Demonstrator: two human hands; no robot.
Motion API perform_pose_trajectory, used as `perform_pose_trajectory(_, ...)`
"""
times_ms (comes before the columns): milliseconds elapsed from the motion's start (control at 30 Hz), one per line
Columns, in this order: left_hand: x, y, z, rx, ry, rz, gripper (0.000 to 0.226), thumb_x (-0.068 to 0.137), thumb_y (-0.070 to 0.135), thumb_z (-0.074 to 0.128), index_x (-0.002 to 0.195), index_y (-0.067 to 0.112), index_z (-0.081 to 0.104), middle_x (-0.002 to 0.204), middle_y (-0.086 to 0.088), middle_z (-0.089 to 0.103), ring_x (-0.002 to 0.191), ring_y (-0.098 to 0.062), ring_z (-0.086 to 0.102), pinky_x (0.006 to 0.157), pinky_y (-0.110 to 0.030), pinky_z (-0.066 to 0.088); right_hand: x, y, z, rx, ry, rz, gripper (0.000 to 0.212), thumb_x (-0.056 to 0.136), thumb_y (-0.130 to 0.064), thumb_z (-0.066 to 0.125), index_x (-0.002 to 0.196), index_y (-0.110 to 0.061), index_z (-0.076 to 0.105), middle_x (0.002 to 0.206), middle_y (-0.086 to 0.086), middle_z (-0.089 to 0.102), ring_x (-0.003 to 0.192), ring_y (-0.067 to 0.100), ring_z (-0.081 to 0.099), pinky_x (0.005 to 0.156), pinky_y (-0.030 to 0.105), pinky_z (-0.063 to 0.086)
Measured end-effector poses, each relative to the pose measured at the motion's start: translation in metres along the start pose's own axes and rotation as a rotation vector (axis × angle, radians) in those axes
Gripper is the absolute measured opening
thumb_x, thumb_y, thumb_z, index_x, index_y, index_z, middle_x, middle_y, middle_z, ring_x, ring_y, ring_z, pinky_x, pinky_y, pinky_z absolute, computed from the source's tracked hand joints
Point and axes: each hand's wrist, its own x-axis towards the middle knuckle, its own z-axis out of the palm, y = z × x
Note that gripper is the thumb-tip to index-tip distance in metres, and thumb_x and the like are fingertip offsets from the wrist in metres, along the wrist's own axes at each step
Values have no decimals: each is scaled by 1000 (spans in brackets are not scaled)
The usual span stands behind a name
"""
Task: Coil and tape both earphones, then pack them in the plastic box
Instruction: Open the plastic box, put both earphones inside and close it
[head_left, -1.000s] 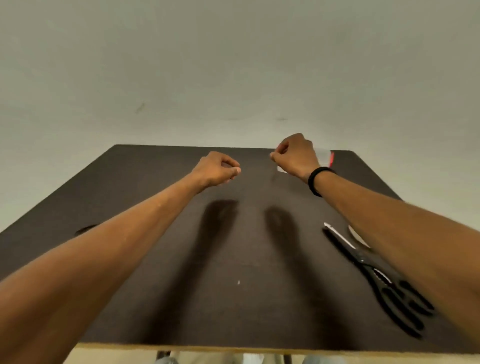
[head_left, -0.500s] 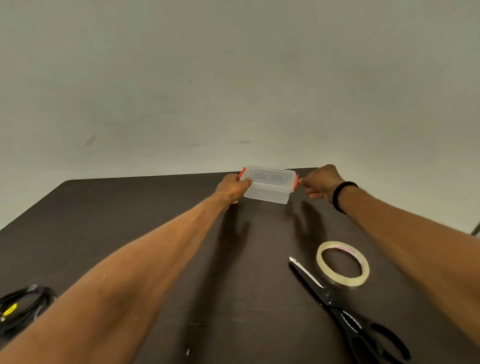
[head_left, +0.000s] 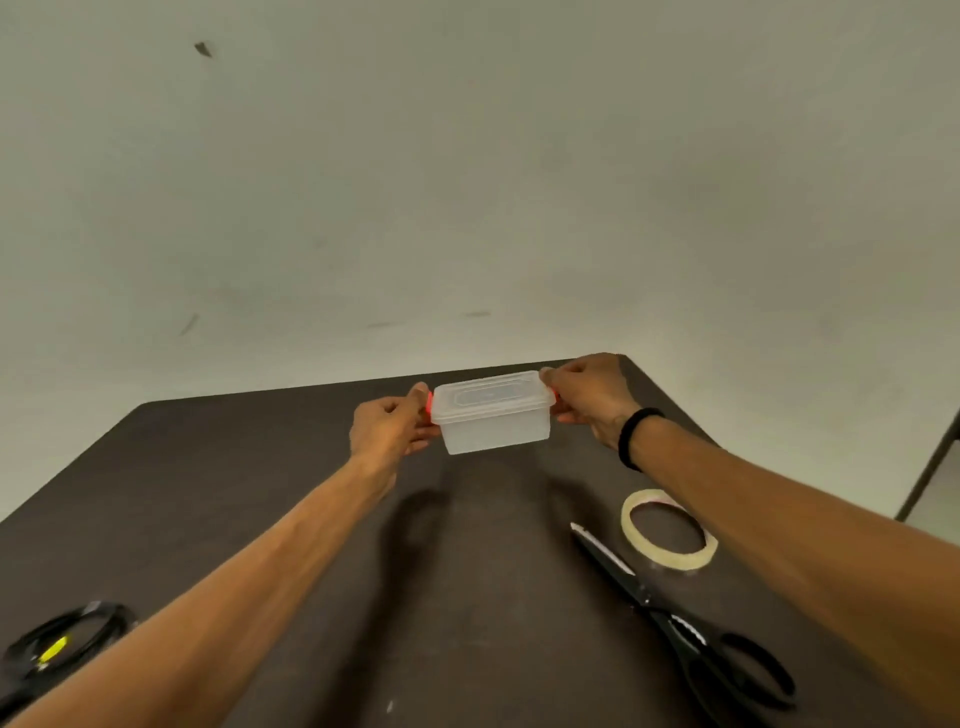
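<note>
A small clear plastic box (head_left: 493, 423) with a lid and red side clips is held a little above the far part of the dark table (head_left: 234, 467). My left hand (head_left: 389, 428) grips its left end at the clip. My right hand (head_left: 587, 397), with a black band on the wrist, grips its right end. A coiled black earphone (head_left: 62, 642) with a yellow tag lies at the near left edge, partly behind my left forearm. A second earphone is not visible.
A roll of clear tape (head_left: 669, 530) lies flat on the right, beside my right forearm. Black scissors (head_left: 680, 618) lie shut just left of it, tips pointing away from me. A pale wall rises behind the table.
Both hands went from empty fists to the box's two ends, then raised the box off the table and drew it closer. The view tilted and shifted.
</note>
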Motion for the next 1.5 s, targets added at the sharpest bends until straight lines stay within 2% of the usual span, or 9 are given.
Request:
perform_pose_trajectory(167,-66,13,-78,-47,43,-88,44,91,38,79,101,-4,76,80,-14,74,74,-26,72,74,-38,66,-95,-22,22,154,-217,5,22,90,-13,82,104,2,75,101,21,79,90,32,79,77,44,67)
perform_pose_trajectory(400,-168,-9,-153,352,114,104,38,96,40,72,78,8,81,75,-9,78,71,-19,78,66,-33,66,-213,-7,32,146,-338,68,18,90,-10,81,101,4,76,96,21,79,79,26,80,63,31,65)
perform_pose_trajectory(533,-201,-27,-159,556,170,168,50,98,45,65,65,8,75,62,-6,74,61,-23,74,63,-40,64,-252,11,29,101,-307,5,10,92,-8,78,97,0,78,92,15,80,77,22,80,60,28,63)
perform_pose_trajectory(800,-216,-40,-150,590,257,227,55,103,40,57,61,7,67,54,-4,65,48,-13,57,51,-32,50,-268,32,24,19,-194,-118,8,94,-14,76,99,-11,81,89,5,81,76,22,80,75,44,67)
perform_pose_trajectory(967,-217,-52,-151,465,294,108,48,102,41,59,72,8,77,66,-5,75,64,-19,73,66,-39,62,-276,38,22,57,-178,-94,10,96,-15,74,92,-23,77,83,-6,81,76,18,80,79,47,67)
perform_pose_trajectory(1100,-225,-45,-145,394,288,105,19,101,28,64,100,23,82,82,14,75,71,3,71,68,-14,58,-278,33,21,98,-174,-51,9,96,-13,73,93,-20,78,83,-3,81,76,20,80,79,48,67)
perform_pose_trajectory(1200,-224,-47,-146,416,311,98,18,100,32,66,107,25,82,84,16,74,82,5,70,86,-27,60,-278,31,21,99,-181,-6,7,97,-13,72,98,-17,78,84,-4,81,77,18,80,79,45,67)
perform_pose_trajectory(1333,-226,-47,-142,445,308,110,19,101,32,65,105,25,82,85,17,74,87,3,71,88,-32,61,-274,36,19,145,-172,123,8,99,-10,69,102,-10,77,88,7,82,81,21,81,81,45,66)
perform_pose_trajectory(1500,-234,-43,-146,460,399,120,39,104,39,57,89,10,78,76,-8,74,69,-9,62,75,-30,51,-275,44,11,-131,-79,-97,12,97,-38,69,92,-33,78,88,-15,79,82,6,75,81,37,63)
